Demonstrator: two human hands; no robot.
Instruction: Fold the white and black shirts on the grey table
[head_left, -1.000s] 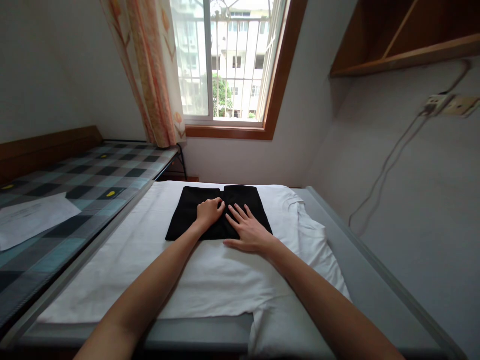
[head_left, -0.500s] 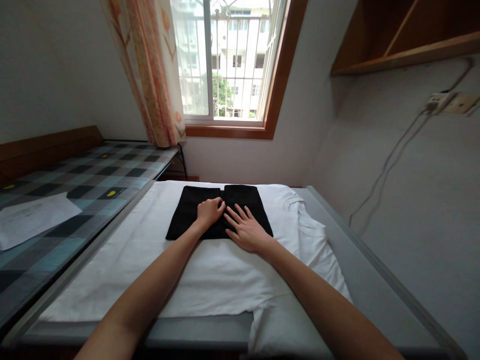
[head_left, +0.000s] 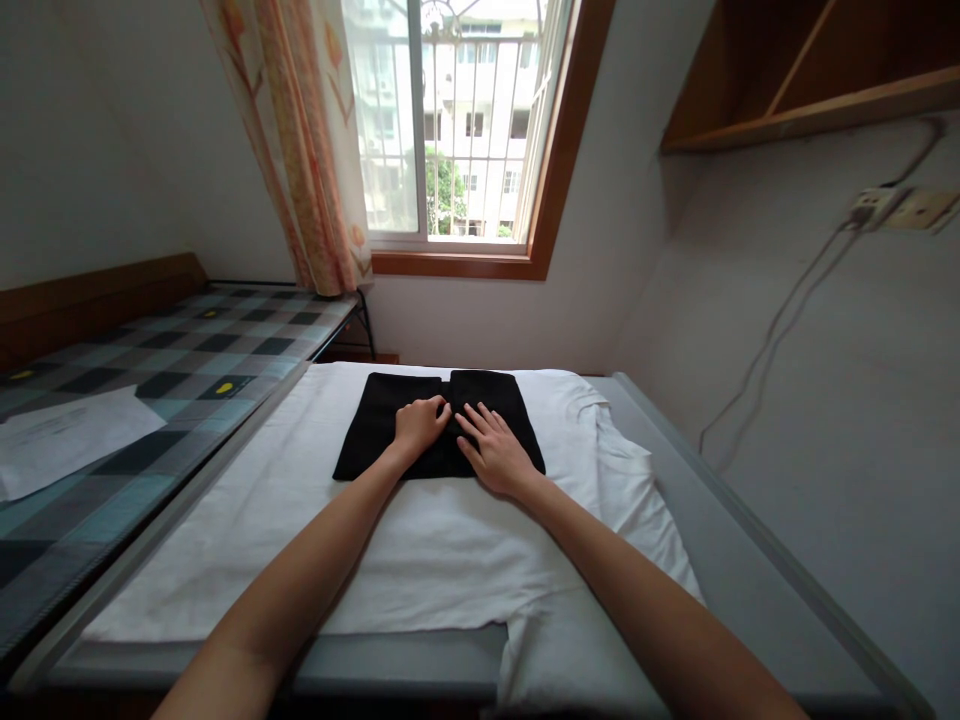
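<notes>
A folded black cloth (head_left: 367,425) lies flat on a white T-shirt (head_left: 405,560), with its left and right halves meeting near the middle. My left hand (head_left: 422,422) rests on the left half, fingers curled in and closed beside the middle line. Whether it grips the fold there is hidden under the fingers. On the right half my right hand (head_left: 495,445) lies palm down, fingers stretched out, its fingertips pointing away from me. The shirt is spread out under the cloth, one sleeve toward me and its collar side to the right.
Beneath the shirt is a grey bed surface (head_left: 750,560) with a raised right edge. To the left stands a checked mattress (head_left: 247,345) with a paper sheet (head_left: 75,435) on it. A curtain (head_left: 300,150), a barred window (head_left: 465,130), a wooden shelf (head_left: 817,110) and a cable (head_left: 765,340) surround it.
My right hand has slid slightly right and away from me over the black cloth, its fingers now closer together. The left hand has stayed almost in place.
</notes>
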